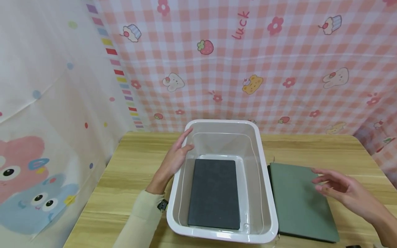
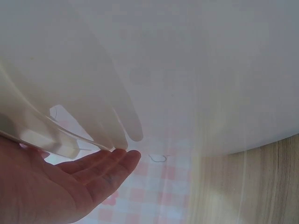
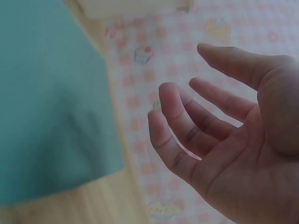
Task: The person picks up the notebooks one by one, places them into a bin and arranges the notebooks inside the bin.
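Note:
A white plastic storage bin (image 1: 218,237) stands on the table. My left hand (image 1: 174,156) holds its left rim, the thumb over the inside and the fingers along the outer wall; the left wrist view shows these fingers (image 2: 110,175) against the wall. A dark grey notebook (image 1: 214,193) lies flat on the bin's floor, towards its left side. To the right of the bin lies a green notebook (image 1: 302,203), with a black edge showing beneath it. Over its right side hovers my right hand (image 1: 347,189), fingers loosely bent and nothing between them.
The wooden table (image 1: 133,172) extends on both sides of the bin. Behind it hangs a pink checked cloth (image 1: 235,62), and a white patterned cloth (image 1: 56,86) hangs at the left. The bin's tall walls surround the dark notebook.

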Motion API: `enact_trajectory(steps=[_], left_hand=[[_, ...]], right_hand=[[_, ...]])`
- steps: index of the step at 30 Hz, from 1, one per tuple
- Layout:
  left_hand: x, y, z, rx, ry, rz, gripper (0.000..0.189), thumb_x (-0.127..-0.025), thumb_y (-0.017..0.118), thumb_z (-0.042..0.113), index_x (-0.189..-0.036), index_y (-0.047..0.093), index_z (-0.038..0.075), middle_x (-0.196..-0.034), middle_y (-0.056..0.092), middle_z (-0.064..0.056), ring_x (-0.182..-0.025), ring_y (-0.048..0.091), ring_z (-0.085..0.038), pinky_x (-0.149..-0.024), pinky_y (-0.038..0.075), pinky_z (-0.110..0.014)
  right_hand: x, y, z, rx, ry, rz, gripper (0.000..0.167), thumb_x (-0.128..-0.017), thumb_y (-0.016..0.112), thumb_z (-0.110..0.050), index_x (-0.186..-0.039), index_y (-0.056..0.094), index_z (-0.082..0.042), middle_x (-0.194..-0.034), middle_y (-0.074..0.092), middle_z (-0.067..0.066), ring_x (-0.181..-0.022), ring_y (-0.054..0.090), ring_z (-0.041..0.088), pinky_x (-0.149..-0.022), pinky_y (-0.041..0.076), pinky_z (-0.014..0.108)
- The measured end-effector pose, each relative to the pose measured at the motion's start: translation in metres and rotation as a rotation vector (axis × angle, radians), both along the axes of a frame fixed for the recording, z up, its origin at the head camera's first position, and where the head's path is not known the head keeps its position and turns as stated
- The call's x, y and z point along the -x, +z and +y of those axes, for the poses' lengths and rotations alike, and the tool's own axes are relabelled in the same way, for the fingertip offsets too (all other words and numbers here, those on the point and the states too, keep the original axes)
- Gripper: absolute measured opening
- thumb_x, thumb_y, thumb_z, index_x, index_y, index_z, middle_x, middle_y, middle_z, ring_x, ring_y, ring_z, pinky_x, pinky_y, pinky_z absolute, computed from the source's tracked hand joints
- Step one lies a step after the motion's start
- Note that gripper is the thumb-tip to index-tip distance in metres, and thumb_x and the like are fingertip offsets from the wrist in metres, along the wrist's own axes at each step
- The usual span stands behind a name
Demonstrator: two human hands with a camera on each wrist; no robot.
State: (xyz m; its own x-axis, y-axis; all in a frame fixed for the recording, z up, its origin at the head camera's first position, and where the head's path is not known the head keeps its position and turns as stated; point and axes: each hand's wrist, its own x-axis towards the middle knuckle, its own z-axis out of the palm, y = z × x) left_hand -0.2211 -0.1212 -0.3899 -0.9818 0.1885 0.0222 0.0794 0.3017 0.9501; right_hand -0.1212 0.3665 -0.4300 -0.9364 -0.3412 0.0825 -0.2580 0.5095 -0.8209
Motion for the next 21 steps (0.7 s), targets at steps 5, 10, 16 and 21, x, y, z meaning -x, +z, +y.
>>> enact_trajectory(steps=[5,10,16,21], left_hand=[[0.000,0.000,0.000,0.003,0.000,-0.005,0.058,-0.099,0.050,0.022,-0.154,0.035,0.030,-0.160,0.029,0.002,-0.141,0.035,-0.024,-0.114,0.030,-0.049],[0.000,-0.001,0.001,0.001,0.002,-0.002,0.057,-0.099,0.050,0.021,-0.154,0.036,0.029,-0.160,0.030,0.001,-0.141,0.035,-0.024,-0.115,0.029,-0.048],[0.000,-0.001,0.001,0.004,0.004,-0.005,0.058,-0.099,0.050,0.020,-0.154,0.036,0.030,-0.159,0.032,0.000,-0.139,0.037,-0.026,-0.114,0.030,-0.048],[0.000,0.000,0.001,0.001,0.000,0.001,0.058,-0.098,0.050,0.021,-0.154,0.035,0.029,-0.158,0.033,0.000,-0.139,0.038,-0.026,-0.114,0.030,-0.048]], right_hand=[[-0.001,-0.011,0.014,-0.020,-0.060,-0.019,0.051,-0.098,0.054,0.002,-0.147,0.044,-0.008,-0.114,0.065,-0.014,-0.093,0.065,0.006,-0.073,0.055,0.022],[0.001,-0.018,0.024,0.007,-0.097,-0.091,0.047,-0.101,0.051,-0.002,-0.147,0.045,-0.009,-0.111,0.065,-0.015,-0.095,0.066,0.003,-0.073,0.057,0.024],[0.002,-0.026,0.030,-0.020,-0.139,-0.092,0.044,-0.101,0.053,-0.003,-0.144,0.047,-0.010,-0.108,0.065,-0.016,-0.090,0.066,0.005,-0.070,0.056,0.025],[0.004,-0.033,0.032,-0.052,-0.203,-0.103,0.044,-0.100,0.055,-0.008,-0.143,0.047,-0.009,-0.107,0.062,-0.014,-0.086,0.065,0.006,-0.068,0.055,0.027]])
